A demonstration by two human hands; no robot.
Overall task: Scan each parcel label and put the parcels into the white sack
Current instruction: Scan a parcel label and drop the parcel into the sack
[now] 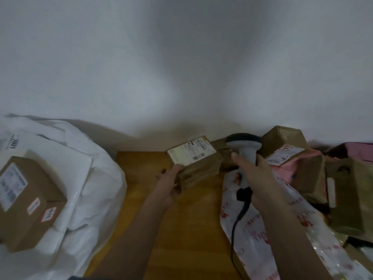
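Seen from the head camera, over a wooden table [181,229] against a pale wall [181,57]. Left hand [171,185] gripping a brown taped parcel [198,168] by its near left corner, thumb curled onto the top edge, fingers underneath, parcel lifted slightly above the table with its white shipping label [191,151] facing up. Right hand [255,178] wrapped around the grey handle of a barcode scanner [245,147], fingers closed tight on it, dark scanner head up and turned toward the label, just beside the parcel's right edge. Black cable [237,223] trailing down from the handle's base toward the near edge. White sack [96,178] slumped open at the left of the table, holding a cardboard box [28,201] with a printed label and small red-bordered stickers, plus white flat mailers [66,158] behind it. At the right, a heap of unsorted parcels: a white plastic mailer with red print [262,245] under the right forearm, a pink mailer [290,170], a brown wrapped parcel with a labelled top [286,142], and further brown boxes [347,195] stacked near the right edge. Print on all labels too blurred to read.
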